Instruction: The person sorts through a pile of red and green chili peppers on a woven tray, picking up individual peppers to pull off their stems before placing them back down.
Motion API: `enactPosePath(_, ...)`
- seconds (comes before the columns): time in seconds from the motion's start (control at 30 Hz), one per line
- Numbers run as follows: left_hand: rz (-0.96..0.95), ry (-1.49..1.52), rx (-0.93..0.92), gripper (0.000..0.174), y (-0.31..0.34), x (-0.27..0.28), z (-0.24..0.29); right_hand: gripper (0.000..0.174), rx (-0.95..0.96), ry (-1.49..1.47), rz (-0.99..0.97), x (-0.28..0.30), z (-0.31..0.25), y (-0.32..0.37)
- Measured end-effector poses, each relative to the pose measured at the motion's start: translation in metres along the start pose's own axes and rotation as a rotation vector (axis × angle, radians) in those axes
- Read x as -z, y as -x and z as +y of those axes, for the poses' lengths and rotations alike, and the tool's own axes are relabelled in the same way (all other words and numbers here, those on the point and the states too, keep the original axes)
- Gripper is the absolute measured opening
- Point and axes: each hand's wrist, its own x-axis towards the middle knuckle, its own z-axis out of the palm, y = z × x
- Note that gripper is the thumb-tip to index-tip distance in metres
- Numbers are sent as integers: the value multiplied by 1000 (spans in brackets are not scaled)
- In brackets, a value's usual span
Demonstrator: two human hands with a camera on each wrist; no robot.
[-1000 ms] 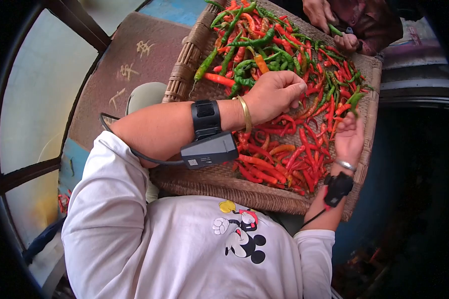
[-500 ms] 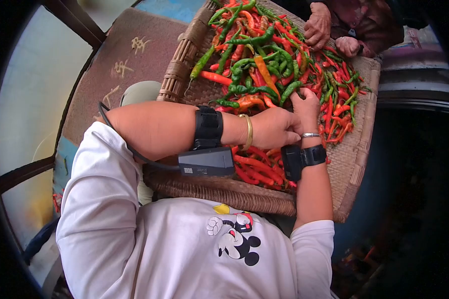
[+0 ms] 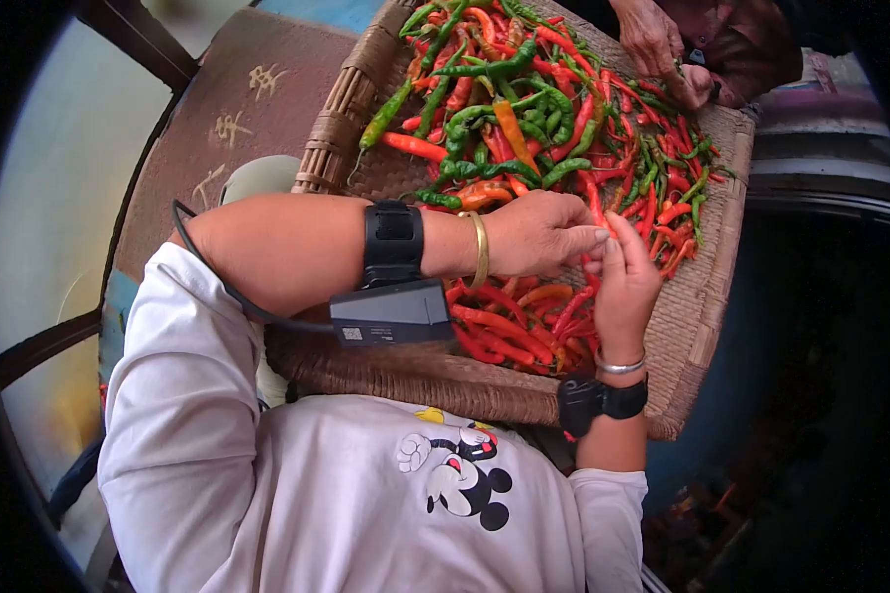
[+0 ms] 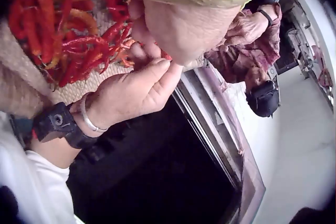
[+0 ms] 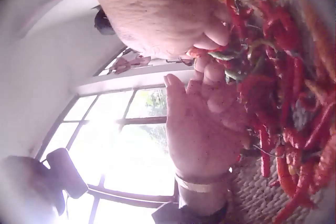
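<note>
A small red pepper (image 3: 608, 231) is pinched between the meeting fingertips of both hands, over a woven basket (image 3: 697, 341) of red and green peppers. The left hand (image 3: 537, 233), with a gold bracelet, comes in from the left with curled fingers. From below reaches the right hand (image 3: 627, 296), wearing a silver bracelet, thumb and forefinger together at the pepper. In the left wrist view the right hand (image 4: 128, 92) touches the left hand (image 4: 184, 29); only a red bit shows between them. The right wrist view shows the left hand (image 5: 205, 124) below the right hand (image 5: 157, 14).
Another person's hands (image 3: 653, 40) are at the basket's far right corner. Red peppers (image 3: 514, 331) lie at the near side, a mixed heap (image 3: 509, 109) at the far side. A brown board with yellow characters (image 3: 229, 124) is on the left. Windows (image 5: 126, 145) show behind.
The right hand moved in from the basket's right side, passed close by the left wrist and now meets the left fingertips. The other person's hands have shifted.
</note>
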Motion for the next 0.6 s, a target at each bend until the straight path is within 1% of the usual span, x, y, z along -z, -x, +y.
enactPosePath(0.07, -1, 27, 20, 31, 2, 0, 4, 28, 303, 270, 5, -1, -4, 7)
enactPosePath(0.1, 5, 57, 41, 31, 3, 0, 8, 30, 334, 341, -30, 0, -9, 11)
enactPosePath(0.13, 11, 91, 63, 32, 4, -1, 9, 30, 334, 343, -28, 0, -8, 13)
enactPosePath(0.2, -3, 67, 81, 31, 3, 0, 7, 30, 393, 206, -42, -2, -5, 18)
enactPosePath(0.23, -16, 43, 100, 31, 3, 0, 6, 30, 216, 106, -45, 0, -6, 23)
enactPosePath(0.27, -16, 46, 95, 31, 3, 0, 4, 30, 219, 112, -46, 5, -5, 20)
enactPosePath(0.33, -80, -201, 62, 29, 1, 0, -3, 30, 17, -167, 131, 25, 1, 11)
enactPosePath(0.4, -105, -232, 21, 26, 0, 0, -8, 32, 13, -238, 274, 52, 2, -2)
enactPosePath(0.47, -84, -211, 29, 26, 2, -2, -8, 29, 68, -415, 439, 79, 9, -16)
enactPosePath(0.5, -82, -240, 26, 25, 3, -2, -6, 29, 74, -411, 441, 90, 17, -24)
enactPosePath(0.57, -78, -249, 20, 25, 4, 0, -3, 23, -60, -690, 696, 103, 45, -34)
enactPosePath(0.6, -75, -259, 19, 26, 4, -1, -2, 23, -53, -685, 698, 107, 61, -32)
